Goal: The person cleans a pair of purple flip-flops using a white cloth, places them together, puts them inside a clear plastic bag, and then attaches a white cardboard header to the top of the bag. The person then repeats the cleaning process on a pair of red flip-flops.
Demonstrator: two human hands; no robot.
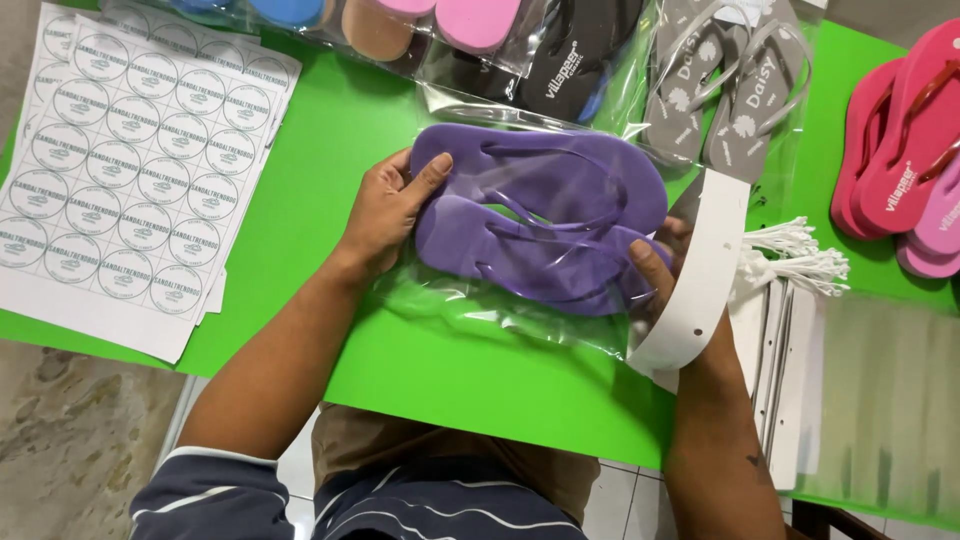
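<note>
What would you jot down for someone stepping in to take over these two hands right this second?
Left hand: grips the heel end of the purple flip-flops, thumb on top.
Right hand: holds the pair's other end, partly hidden by a white card strip.
The pair lies stacked inside a clear plastic bag on the green table.
Nearby: sticker sheets to the left, bagged grey flip-flops behind, pink flip-flops and white tag loops to the right.
Done: pair is in the bag.
Left: bag mouth looks unsealed; card strip not attached.
</note>
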